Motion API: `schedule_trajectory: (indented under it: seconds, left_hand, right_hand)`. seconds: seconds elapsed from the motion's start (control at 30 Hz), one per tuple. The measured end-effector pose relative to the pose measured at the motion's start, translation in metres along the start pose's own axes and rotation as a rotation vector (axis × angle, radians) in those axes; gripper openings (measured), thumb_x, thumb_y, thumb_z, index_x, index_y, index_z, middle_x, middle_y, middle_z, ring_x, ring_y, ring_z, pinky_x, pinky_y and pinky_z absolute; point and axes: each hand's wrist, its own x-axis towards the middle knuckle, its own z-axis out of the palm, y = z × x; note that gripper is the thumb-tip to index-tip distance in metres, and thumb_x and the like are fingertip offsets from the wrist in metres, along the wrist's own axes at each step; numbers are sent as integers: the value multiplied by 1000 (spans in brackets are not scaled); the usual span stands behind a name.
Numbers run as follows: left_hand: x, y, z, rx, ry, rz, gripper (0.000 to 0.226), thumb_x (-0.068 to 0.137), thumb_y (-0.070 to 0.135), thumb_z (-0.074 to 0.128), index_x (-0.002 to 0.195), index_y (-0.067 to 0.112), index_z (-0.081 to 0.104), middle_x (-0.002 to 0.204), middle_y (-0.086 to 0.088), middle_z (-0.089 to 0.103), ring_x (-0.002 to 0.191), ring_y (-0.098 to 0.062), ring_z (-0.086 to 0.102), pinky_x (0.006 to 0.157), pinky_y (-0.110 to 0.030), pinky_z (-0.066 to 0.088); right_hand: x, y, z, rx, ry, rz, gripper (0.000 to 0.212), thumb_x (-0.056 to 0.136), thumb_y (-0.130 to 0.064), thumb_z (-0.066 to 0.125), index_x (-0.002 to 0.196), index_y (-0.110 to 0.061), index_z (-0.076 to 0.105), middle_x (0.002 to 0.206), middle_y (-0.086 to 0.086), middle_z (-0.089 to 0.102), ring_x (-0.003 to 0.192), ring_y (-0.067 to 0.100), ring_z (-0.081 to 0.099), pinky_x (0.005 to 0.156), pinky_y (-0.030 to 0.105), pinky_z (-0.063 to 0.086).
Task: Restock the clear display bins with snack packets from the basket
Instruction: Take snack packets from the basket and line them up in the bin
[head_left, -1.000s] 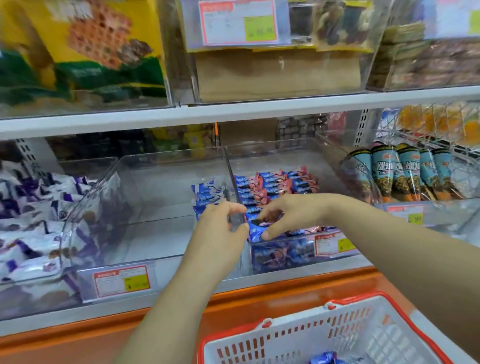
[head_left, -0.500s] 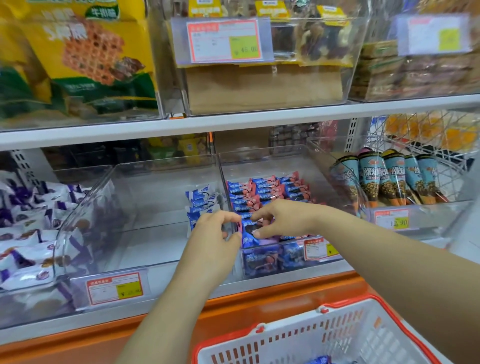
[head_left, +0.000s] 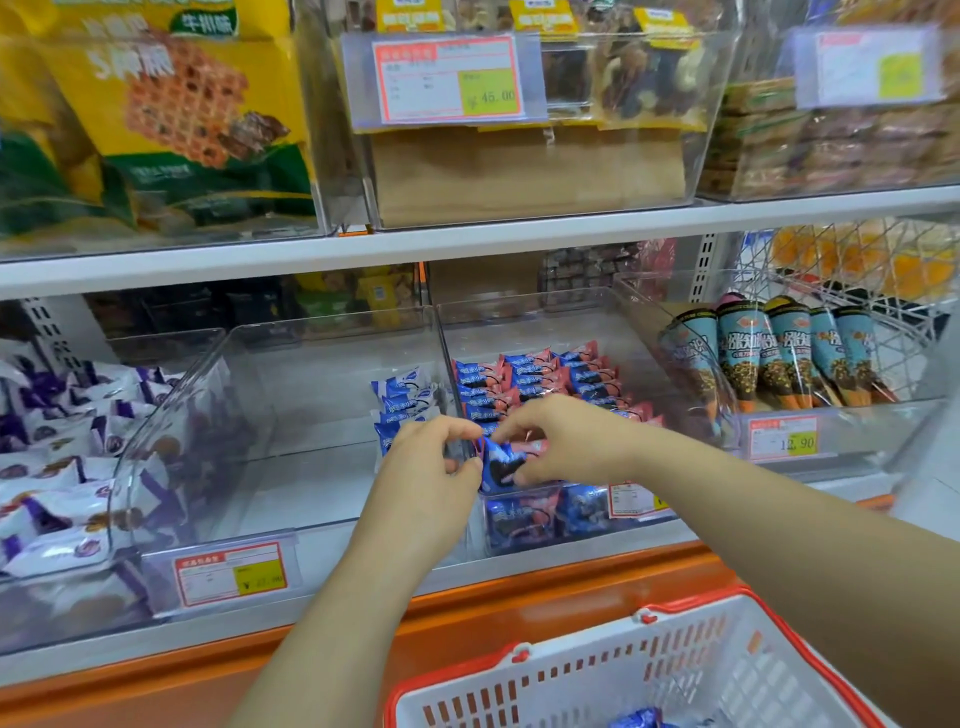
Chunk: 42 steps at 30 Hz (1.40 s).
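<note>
Both hands meet over the front of the clear bin (head_left: 582, 519). The right hand (head_left: 566, 441) pinches a blue snack packet (head_left: 501, 467). The left hand (head_left: 426, 467), fingers curled, sits against the packet's left edge, its grip unclear.

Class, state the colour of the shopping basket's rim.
Red; the basket walls are white. Head view.
</note>
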Motion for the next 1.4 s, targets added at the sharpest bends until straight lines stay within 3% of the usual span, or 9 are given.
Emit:
schedule_trajectory:
  seconds: [0.1, 0.2, 0.4, 0.6, 0.93, 1.07, 1.2, 1.3, 1.4]
  left_hand:
    - [0, 1, 0, -3, -12, -2, 28, 96, 18, 58, 98, 46, 52, 126, 8, 50, 92, -3, 61, 63, -21, 50]
    - [0, 1, -1, -11, -21, -10, 29, 96, 17, 57, 96, 46, 51, 126, 7, 50, 93, -3, 60, 52, -13, 43]
    - [0, 0, 0, -15, -10, 0, 26, 96, 19, 58, 101, 44, 53, 125, 8, 50, 92, -3, 61, 60, -19, 50]
    - [1, 0, -2, -4, -16, 6, 25, 96, 20, 57, 102, 44, 53, 128, 7, 51, 90, 1, 60, 64, -17, 48]
    - [0, 1, -1, 11, -4, -9, 24, 96, 19, 58, 108, 41, 56, 126, 8, 52, 91, -2, 62, 76, -31, 55]
    - [0, 1, -1, 13, 1, -6, 23, 96, 19, 57, 107, 39, 56, 126, 7, 50, 91, -2, 62, 84, -36, 56]
    - [1, 0, 0, 22, 1, -2, 25, 96, 18, 58, 105, 41, 55, 126, 7, 49, 92, -1, 61, 86, -37, 56]
    - [2, 0, 0, 25, 3, 2, 26, 96, 17, 58, 106, 41, 55, 127, 7, 49, 92, -1, 61, 87, -34, 55]
    - [0, 0, 2, 59, 19, 17, 25, 95, 18, 59, 111, 38, 58, 130, 7, 47, 107, -9, 59, 92, -34, 51]
  right_hand:
    - [-5, -1, -3, 38, -101, 13, 43, 89, -27, 70, 131, -29, 60, 137, -9, 55, 123, 9, 52, 100, 25, 38]
    - [-5, -3, -12, 95, -116, 9, 35, 90, -27, 69, 124, -35, 64, 131, -13, 59, 110, 7, 60, 101, 31, 43]
    - [0, -2, -5, 70, -210, 27, 48, 94, -28, 64, 140, -28, 52, 145, -12, 49, 130, 6, 45, 109, 27, 33]
    - [6, 8, 0, 307, -69, 112, 34, 95, -29, 61, 129, -30, 61, 113, -16, 60, 111, 7, 57, 108, 37, 41]
    - [9, 6, 4, 97, 7, 95, 22, 101, -30, 50, 117, -31, 66, 102, -2, 70, 82, 23, 63, 78, 35, 50]
    - [8, 4, 4, 28, -61, 85, 30, 104, -25, 45, 129, -23, 62, 108, -8, 65, 90, 9, 57, 79, 23, 42]
    - [16, 3, 8, -51, -92, 98, 34, 105, -19, 39, 132, -18, 60, 74, -19, 47, 59, -2, 43, 53, 10, 34]
    - [20, 4, 10, -107, -90, 79, 34, 105, -18, 38, 130, -17, 61, 86, -9, 55, 67, 5, 47, 60, 19, 37]
    - [16, 13, 13, -119, 27, 29, 34, 104, -23, 40, 130, -22, 62, 102, -2, 61, 91, 19, 58, 82, 33, 44]
